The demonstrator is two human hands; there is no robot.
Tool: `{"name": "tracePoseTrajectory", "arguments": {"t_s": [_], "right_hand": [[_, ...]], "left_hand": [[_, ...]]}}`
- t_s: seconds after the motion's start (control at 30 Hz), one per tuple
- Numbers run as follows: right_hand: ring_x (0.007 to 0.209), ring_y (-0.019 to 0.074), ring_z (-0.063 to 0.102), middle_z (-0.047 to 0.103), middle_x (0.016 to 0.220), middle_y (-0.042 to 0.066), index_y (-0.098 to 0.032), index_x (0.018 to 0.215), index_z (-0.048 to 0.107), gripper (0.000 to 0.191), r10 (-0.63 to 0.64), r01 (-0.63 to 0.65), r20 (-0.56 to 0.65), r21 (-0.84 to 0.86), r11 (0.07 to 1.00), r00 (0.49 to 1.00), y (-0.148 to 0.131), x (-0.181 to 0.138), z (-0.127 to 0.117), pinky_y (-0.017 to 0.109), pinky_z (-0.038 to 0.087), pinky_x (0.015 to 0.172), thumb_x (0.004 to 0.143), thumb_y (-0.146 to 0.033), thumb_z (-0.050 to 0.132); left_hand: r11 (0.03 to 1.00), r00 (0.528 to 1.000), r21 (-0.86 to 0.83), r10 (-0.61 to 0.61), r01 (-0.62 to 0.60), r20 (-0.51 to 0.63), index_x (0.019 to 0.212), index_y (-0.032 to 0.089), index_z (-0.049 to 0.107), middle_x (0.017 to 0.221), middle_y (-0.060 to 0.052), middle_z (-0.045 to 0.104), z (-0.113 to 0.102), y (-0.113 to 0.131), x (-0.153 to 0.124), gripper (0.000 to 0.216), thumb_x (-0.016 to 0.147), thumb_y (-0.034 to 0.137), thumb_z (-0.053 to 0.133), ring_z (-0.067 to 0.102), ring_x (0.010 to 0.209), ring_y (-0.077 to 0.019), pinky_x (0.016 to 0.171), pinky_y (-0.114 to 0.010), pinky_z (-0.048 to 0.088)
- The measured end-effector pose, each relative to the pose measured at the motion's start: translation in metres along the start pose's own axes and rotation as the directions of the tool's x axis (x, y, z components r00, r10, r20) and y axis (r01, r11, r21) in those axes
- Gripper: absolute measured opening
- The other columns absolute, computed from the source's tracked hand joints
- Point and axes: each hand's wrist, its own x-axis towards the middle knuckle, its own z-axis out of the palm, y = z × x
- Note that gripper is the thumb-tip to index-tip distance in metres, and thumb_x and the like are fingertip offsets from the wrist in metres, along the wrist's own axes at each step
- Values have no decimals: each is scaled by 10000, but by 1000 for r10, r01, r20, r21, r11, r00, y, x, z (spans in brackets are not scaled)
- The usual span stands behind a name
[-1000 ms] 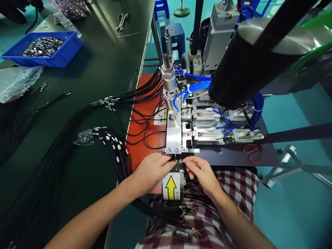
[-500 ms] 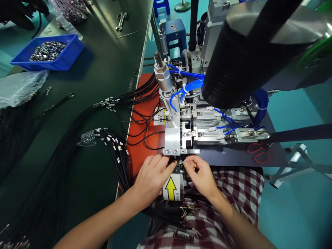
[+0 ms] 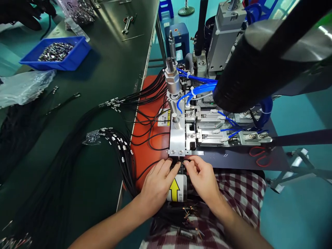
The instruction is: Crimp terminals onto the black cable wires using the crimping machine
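Observation:
My left hand is closed with its fingertips at the front of the metal clamping machine, on a black cable that runs in from the left. Opposite it, my right hand pinches at the thin wire ends of that cable; the fingers mostly hide them. Below both hands is a white label with a yellow arrow. More black cables with bare coloured wire ends lie across the lap.
A bundle of black cables with metal ends hangs over the edge of the dark table. Beyond are a blue bin of small metal parts and wrenches. Red-handled scissors lie right; a black cylinder overhangs the machine.
The view has shifted, so the scene sits slightly further right. My fingertips have come closer together at the machine's front, and the coloured wires between them are now mostly covered.

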Motion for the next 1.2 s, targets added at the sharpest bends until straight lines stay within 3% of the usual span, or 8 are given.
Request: {"name": "tracePoseTrajectory", "arguments": {"t_s": [0.23,0.43,0.7,0.83,0.9,1.0,1.1,1.2], "right_hand": [[603,154,548,628,702,31,-193,863,623,132,-270,216,-113,-348,912,956,9,-3,3,278,416,618,892,-271,520],[507,126,461,515,579,-17,-184,809,576,227,38,-40,-34,-45,998,999,17,3,3,237,354,473,896,-378,496],[399,76,370,490,538,-44,-169,816,570,315,221,-237,90,239,942,971,23,0,0,210,284,390,820,-483,575],[425,85,394,489,546,-38,-163,848,605,323,236,-248,75,286,926,969,21,-11,8,209,316,397,804,-483,600],[441,96,410,483,541,-32,-171,807,613,276,195,-189,-13,191,963,981,18,-14,12,217,324,410,823,-445,588],[484,119,470,549,577,-5,-183,788,622,202,-29,0,-149,-187,982,988,12,-16,11,244,348,482,874,-346,538],[544,145,530,641,661,26,-179,838,633,168,-299,205,-87,-549,810,950,5,-16,4,281,359,577,902,-263,502],[547,159,530,671,692,39,-163,858,629,177,-447,332,20,-699,634,894,-2,-14,-1,303,336,600,918,-229,476]], "left_hand": [[1000,1000,28,4,-3,-16,1255,133,552,1125,-155,562,1,0,2,391,900,98,390,523,1030,-274,845,-412,507],[999,1000,38,14,-14,0,1229,110,572,1046,-156,577,-1,0,4,380,886,87,410,536,905,-258,754,-375,516],[999,1000,33,10,-10,4,1226,124,573,1048,-144,578,-1,0,4,376,886,95,414,532,918,-261,771,-376,503],[1000,1000,28,5,-5,16,1239,128,561,1042,-142,575,-1,-1,4,379,887,106,422,533,913,-258,762,-372,502],[1000,1000,28,4,-4,4,1238,129,560,1060,-145,570,0,-1,4,383,888,98,406,531,947,-261,781,-373,499],[1000,1000,23,-1,1,-8,1231,131,562,1056,-143,570,1,-1,4,383,894,97,383,532,957,-255,796,-375,499],[1000,1000,19,4,-4,-10,1229,124,561,1040,-142,572,1,-1,5,376,898,111,384,537,936,-251,790,-381,506],[1000,1000,18,6,-6,-7,1235,116,556,1029,-140,573,0,-1,5,373,892,118,409,537,914,-253,777,-383,512]]}}
